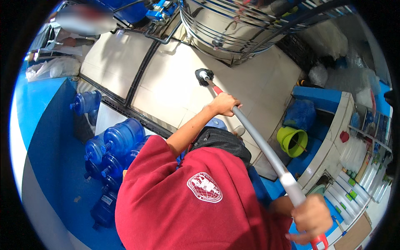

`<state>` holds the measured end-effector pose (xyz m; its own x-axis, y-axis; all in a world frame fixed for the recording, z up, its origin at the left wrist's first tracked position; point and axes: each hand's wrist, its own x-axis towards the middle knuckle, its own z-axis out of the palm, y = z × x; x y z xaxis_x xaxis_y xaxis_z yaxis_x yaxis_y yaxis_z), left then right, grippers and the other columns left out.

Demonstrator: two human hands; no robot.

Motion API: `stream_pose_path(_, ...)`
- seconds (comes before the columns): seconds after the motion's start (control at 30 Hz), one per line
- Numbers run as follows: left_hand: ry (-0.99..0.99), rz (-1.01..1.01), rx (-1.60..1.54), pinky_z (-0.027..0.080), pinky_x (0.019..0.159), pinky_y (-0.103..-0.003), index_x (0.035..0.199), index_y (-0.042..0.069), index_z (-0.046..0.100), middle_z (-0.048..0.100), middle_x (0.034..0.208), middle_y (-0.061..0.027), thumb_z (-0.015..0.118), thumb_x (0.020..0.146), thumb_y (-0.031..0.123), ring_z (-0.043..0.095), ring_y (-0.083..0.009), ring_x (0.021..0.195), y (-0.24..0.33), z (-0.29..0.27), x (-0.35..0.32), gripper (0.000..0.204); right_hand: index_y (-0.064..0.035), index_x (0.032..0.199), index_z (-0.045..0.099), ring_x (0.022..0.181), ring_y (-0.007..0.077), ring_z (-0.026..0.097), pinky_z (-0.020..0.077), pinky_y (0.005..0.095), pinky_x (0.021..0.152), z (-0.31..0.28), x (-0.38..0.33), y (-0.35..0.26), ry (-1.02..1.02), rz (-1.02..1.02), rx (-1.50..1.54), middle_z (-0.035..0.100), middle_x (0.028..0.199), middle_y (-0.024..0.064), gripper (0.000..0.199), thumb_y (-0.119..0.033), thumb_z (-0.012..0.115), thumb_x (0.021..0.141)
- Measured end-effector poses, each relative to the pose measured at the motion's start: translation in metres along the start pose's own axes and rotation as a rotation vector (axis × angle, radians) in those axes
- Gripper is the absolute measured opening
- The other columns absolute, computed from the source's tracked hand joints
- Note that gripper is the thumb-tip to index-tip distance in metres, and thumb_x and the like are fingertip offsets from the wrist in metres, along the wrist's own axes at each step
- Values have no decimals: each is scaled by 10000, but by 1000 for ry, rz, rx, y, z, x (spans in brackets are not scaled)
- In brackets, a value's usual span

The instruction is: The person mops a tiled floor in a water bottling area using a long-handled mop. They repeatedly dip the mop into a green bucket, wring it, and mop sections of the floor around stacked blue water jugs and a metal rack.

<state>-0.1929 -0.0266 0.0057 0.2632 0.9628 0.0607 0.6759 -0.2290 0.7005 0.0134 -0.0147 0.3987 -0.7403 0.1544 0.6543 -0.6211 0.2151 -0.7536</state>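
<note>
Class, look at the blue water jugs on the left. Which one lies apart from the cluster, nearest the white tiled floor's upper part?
The lone blue jug at the upper left. It lies on its side by itself, while the other jugs crowd together lower down beside the red shirt.

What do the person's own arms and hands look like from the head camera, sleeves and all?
Both hands are bare, with no gloves, rings or watch visible. The left hand has a bare forearm running up from a short dark red sleeve. The right hand shows only a short stretch of bare forearm. The red shirt carries a round white emblem.
</note>
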Motion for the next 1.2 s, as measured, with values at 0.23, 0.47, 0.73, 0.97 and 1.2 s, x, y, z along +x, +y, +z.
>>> stream_pose_path(0.23,-59,-364,-22,553,712,-467,914,109,712,695,839,-178,615,663,200,682,-356,804,-71,18,13,284,-11,663,624,325,139,429,401,278,378,-7,-53,82,479,161,-163,503,450,34,201,-135,646,821)
stream_pose_path(0.47,154,-565,-36,524,829,-431,960,70,649,649,993,-142,644,779,214,632,-323,983,-142,-4,-18,232,-58,685,629,462,201,543,475,318,527,35,-40,141,306,201,-325,512,510,41,49,-95,604,705)
stream_pose_path(0.73,433,-469,40,355,1097,-459,1333,110,460,445,1434,-201,685,780,196,400,-374,1342,-123,-65,-17,603,6,738,615,526,166,526,418,284,527,-1,-32,238,519,193,-221,574,611,101,125,-66,526,687)
stream_pose_path(0.97,385,-509,95,385,1082,-438,1365,112,447,491,1390,-202,708,785,235,456,-367,1301,-116,-40,-6,648,-30,748,636,552,188,558,447,297,595,-17,-71,218,542,289,-356,588,629,72,105,-57,544,704)
stream_pose_path(1.2,274,-132,57,458,889,-490,842,79,696,707,943,-105,703,815,344,641,-309,1024,-17,4,30,266,-18,711,643,576,228,601,468,295,614,-27,-122,84,400,255,-256,611,633,113,162,-124,574,611)
